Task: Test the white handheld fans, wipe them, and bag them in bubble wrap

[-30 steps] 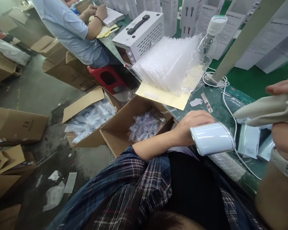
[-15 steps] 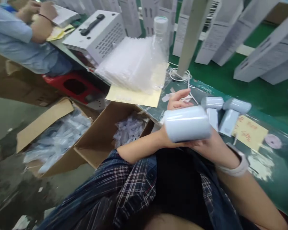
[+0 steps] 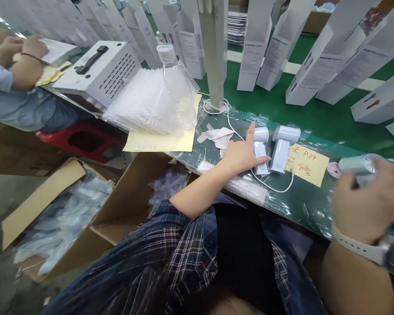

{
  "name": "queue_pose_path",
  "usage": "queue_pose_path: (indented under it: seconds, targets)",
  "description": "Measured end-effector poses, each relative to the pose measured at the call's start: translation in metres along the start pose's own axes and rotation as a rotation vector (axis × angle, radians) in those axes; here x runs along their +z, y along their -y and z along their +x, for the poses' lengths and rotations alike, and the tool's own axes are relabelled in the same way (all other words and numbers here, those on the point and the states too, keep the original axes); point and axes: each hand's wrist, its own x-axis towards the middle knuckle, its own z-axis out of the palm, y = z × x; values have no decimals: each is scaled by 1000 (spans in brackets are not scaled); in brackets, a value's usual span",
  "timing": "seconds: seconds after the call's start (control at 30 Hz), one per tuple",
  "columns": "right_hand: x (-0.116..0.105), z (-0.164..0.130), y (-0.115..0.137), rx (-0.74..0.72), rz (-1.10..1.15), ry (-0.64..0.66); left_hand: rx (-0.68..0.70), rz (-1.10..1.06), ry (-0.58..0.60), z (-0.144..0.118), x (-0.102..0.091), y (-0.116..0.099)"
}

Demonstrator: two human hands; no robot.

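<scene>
we are at the step of sorting small pale blue devices on the green bench (image 3: 302,205). our left hand (image 3: 239,153) rests open on one device (image 3: 260,146), gripping nothing. our right hand (image 3: 367,201) is closed around a wrapped device (image 3: 357,165). we judge next move needs clear spot.

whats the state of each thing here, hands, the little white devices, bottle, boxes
left hand: touching the nearest device, forefinger raised
right hand: closed on pale cylinder
two white devices: lying side by side
bottle: upright, capped
cardboard boxes: open, holding plastic packets
</scene>
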Motion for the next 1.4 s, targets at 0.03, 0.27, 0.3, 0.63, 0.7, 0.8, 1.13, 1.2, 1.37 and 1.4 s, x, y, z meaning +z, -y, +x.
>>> queue_pose_path:
  seconds: [0.03, 0.27, 0.3, 0.63, 0.7, 0.8, 1.13, 1.2, 1.37, 1.4]
  targets:
    - [13, 2, 22, -40, 0, 160, 9, -46, 8, 0, 0, 0]
    - [80, 8, 89, 46, 290, 502, -2, -608, -63, 9, 13, 27]
    - [80, 5, 86, 35, 370, 493, 21, -721, -63, 11, 15, 30]
    - [46, -29, 89, 2, 630, 316, 218, -1276, 252, -29, 16, 13]
    - [35, -31, 82, -102, 620, 371, 157, -1339, 275, -36, 16, 11]
    - [27, -28, 57, -26, 391, 443, 102, -1357, 173, -39, 12, 14]
    - [28, -43, 77, 6, 449, 796, 250, -1458, -87, -35, -8, 7]
    - [17, -47, 86, 70, 670, 879, 260, -1532, -89, -36, -10, 4]
    - [5, -48, 102, 157, 936, 991, 224, -1684, -28, -40, -15, 1]
    - [5, -48, 106, 168, 949, 991, 226, -1697, -34, -40, -15, 0]
